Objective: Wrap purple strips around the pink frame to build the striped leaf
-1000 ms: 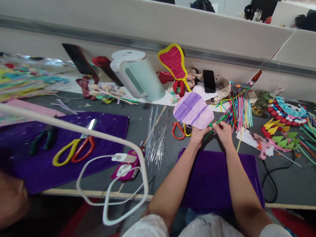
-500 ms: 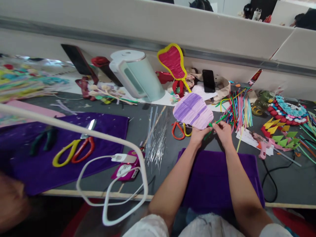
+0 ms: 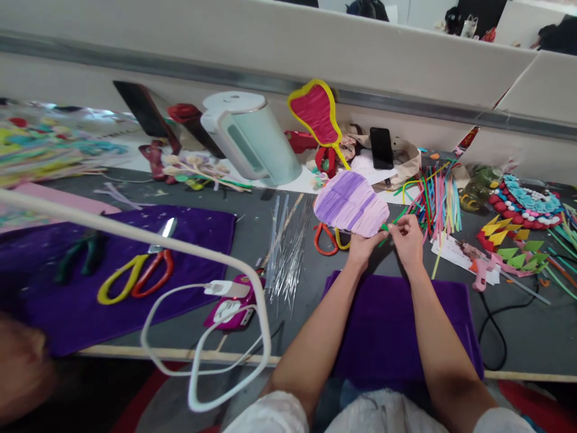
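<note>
Striped in purple and pale pink, a rounded flat piece (image 3: 351, 203) of side-by-side strips is held up above the table. My left hand (image 3: 363, 245) is closed on its lower edge. Close beside it, my right hand (image 3: 406, 239) pinches a green pipe cleaner (image 3: 399, 218) where it meets the piece's lower right corner. Behind the piece, red-and-yellow-handled scissors (image 3: 326, 239) lie partly hidden. Below my wrists a folded purple cloth (image 3: 401, 325) lies at the table's front edge.
Thin metal wires (image 3: 288, 264) lie to the left, beside a pink power bank (image 3: 229, 310) with a white cable. Farther left, scissors (image 3: 155, 264) and pliers (image 3: 83, 255) rest on purple cloth. A kettle (image 3: 256, 138) stands behind. On the right are colourful pipe cleaners (image 3: 444, 201) and a pink glue gun (image 3: 481, 267).
The striped piece has shifted very slightly left. My right hand's fingers have moved a little along the green pipe cleaner, with both hands keeping their grip.
</note>
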A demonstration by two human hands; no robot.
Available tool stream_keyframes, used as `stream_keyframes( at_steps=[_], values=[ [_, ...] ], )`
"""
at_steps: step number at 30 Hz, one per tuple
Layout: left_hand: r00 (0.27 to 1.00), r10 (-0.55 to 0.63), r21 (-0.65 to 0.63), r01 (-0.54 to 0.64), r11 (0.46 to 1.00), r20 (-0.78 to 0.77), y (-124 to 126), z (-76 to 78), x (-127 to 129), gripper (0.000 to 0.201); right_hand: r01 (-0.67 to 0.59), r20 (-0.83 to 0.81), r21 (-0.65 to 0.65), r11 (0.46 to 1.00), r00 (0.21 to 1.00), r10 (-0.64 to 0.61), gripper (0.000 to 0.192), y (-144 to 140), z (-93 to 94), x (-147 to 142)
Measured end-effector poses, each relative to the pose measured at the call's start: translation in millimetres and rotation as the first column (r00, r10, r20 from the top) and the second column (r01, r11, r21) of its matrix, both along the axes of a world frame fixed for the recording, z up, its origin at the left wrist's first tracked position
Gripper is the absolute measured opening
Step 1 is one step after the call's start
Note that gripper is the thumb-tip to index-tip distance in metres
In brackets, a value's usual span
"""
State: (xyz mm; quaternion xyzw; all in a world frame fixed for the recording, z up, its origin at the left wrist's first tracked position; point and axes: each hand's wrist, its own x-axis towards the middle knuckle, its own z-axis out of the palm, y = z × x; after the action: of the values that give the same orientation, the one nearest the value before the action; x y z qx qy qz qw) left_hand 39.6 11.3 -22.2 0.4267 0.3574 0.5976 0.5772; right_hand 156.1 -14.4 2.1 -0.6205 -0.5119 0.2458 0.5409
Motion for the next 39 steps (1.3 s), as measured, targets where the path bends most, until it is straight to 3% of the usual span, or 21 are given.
stream_keyframes(
  at_steps=[3,8,16,22,29,39],
  values=[
    [1.0,-0.012,-0.025,0.012,1.0,0.011,1,-2.5,-1,0.046,-0.004,0.199,0.076,0.997,0.98,-0.011,0.012,-4,2.4,-3],
    [1.0,-0.01,-0.053,0.012,0.999,0.026,1,-0.2,-2,0.043,-0.054,0.391,0.181,0.982,0.92,-0.021,0.018,-5,0.0,-1],
    [0.995,0.01,-0.201,0.011,0.98,0.103,1,2.4,-4,0.04,-0.164,0.586,0.156,0.974,0.809,0.043,0.022,-6,2.6,6],
    [0.996,0.015,-0.208,0.003,0.978,0.086,-1,4.6,-5,0.032,-0.216,0.617,0.106,0.971,0.779,0.107,0.023,-7,5.3,9],
    [0.996,0.017,-0.205,0.002,0.979,0.091,-3,8.3,-5,0.029,-0.231,0.57,0.083,0.969,0.809,0.144,0.019,-7,7.2,11],
    [0.991,0.007,-0.176,0.016,0.984,0.131,-3,3.8,-3,0.038,-0.203,0.564,0.088,0.975,0.817,0.119,0.016,-8,8.7,9]
  ],
)
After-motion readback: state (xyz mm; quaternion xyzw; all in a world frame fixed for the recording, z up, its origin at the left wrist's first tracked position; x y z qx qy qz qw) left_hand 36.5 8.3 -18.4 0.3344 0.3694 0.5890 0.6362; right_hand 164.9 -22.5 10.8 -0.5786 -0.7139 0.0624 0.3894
